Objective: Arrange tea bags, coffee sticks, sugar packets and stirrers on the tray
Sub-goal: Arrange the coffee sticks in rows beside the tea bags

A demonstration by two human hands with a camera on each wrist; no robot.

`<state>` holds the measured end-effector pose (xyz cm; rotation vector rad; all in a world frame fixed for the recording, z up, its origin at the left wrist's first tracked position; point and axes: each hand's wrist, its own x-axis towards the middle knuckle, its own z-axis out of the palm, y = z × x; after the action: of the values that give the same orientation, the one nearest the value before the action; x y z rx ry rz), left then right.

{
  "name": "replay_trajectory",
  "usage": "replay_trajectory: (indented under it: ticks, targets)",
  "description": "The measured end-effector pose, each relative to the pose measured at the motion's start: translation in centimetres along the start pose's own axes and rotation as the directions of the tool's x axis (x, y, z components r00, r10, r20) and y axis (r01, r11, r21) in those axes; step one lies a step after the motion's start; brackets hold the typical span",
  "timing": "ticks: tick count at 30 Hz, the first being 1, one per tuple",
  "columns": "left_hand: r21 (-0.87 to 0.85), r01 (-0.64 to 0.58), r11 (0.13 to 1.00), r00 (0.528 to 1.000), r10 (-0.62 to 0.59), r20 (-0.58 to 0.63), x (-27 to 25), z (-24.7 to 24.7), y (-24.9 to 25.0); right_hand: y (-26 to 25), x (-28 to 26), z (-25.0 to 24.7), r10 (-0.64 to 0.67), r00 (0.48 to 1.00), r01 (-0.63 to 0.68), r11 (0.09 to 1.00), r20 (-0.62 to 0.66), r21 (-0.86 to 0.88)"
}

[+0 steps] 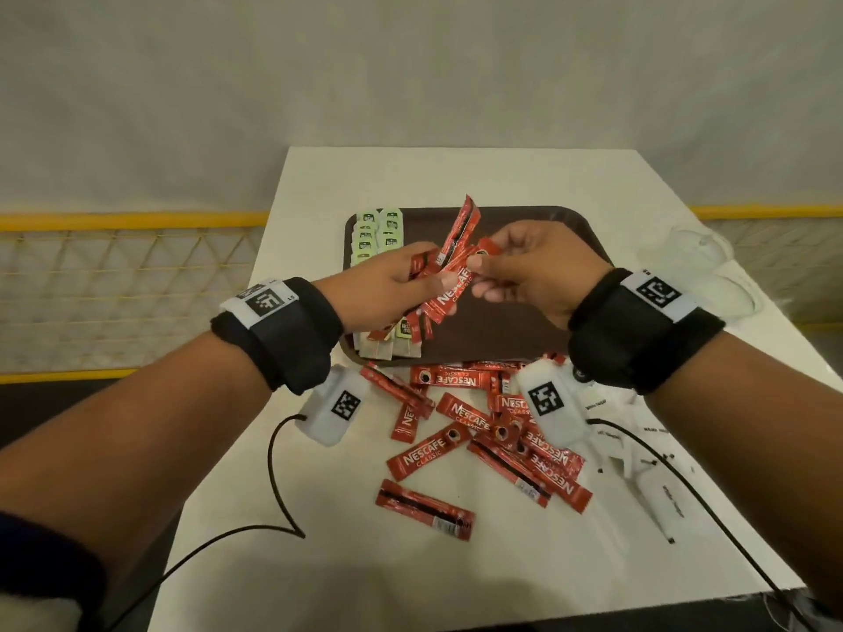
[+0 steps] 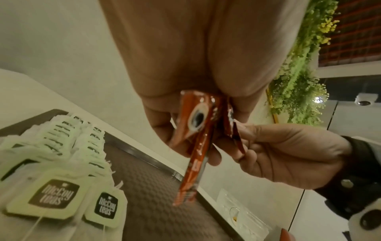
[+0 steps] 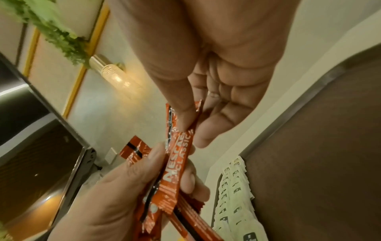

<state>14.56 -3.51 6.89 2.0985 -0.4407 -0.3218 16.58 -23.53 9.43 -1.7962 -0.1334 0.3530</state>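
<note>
Above the brown tray [image 1: 511, 339], my left hand [image 1: 392, 285] grips a bundle of red coffee sticks [image 1: 449, 271]. My right hand [image 1: 515, 266] pinches the top end of one stick [image 3: 179, 156] in that bundle between thumb and fingers. The left wrist view shows the sticks [image 2: 198, 146] fanned out of my left fist [image 2: 185, 127]. Green-tagged tea bags [image 1: 378, 237] lie in two rows along the tray's left side [image 2: 26, 163]. Several more coffee sticks [image 1: 483, 426] are scattered on the white table in front of the tray.
White sugar packets and wrapped stirrers [image 1: 638, 444] lie at the table's right front. A clear plastic bag [image 1: 702, 266] sits right of the tray. Black cables [image 1: 273, 467] trail from the wrist cameras. A yellow railing [image 1: 127, 221] runs behind the table.
</note>
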Motion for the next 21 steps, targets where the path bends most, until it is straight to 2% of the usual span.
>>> replay_trajectory:
  ticks: [5, 10, 14, 17, 19, 21]
  targets:
    - [-0.042, 0.034, 0.999, 0.999, -0.033, 0.02, 1.1, -0.7, -1.2, 0.2, 1.7, -0.5, 0.095, 0.991, -0.099, 0.994, 0.095, 0.043]
    - [-0.018, 0.07, 0.997, 0.998, -0.07, 0.01, 2.2, -2.8, -1.6, -0.8, 4.3, -1.8, 0.028, 0.994, -0.019, 0.996, 0.103, -0.087]
    - [-0.066, 0.102, 0.993, 0.989, -0.109, -0.103, 3.2, -4.4, -1.8, -0.8, 6.7, -2.0, 0.068, 0.985, -0.062, 0.997, 0.156, -0.042]
    - [-0.036, 0.132, 0.991, 0.972, -0.137, -0.189, 4.4, -5.2, -2.4, -0.3, 8.9, -1.8, 0.099, 0.984, -0.104, 0.994, 0.15, 0.028]
    - [-0.006, 0.165, 0.986, 0.952, -0.161, -0.259, 5.3, -5.8, -3.0, 0.1, 10.8, -2.0, 0.134, 0.981, -0.146, 0.986, 0.138, 0.082]
    - [-0.045, 0.196, 0.98, 0.923, -0.199, -0.33, 6.3, -6.5, -3.6, 0.5, 12.8, -2.8, 0.173, 0.979, -0.19, 0.969, 0.11, 0.161]
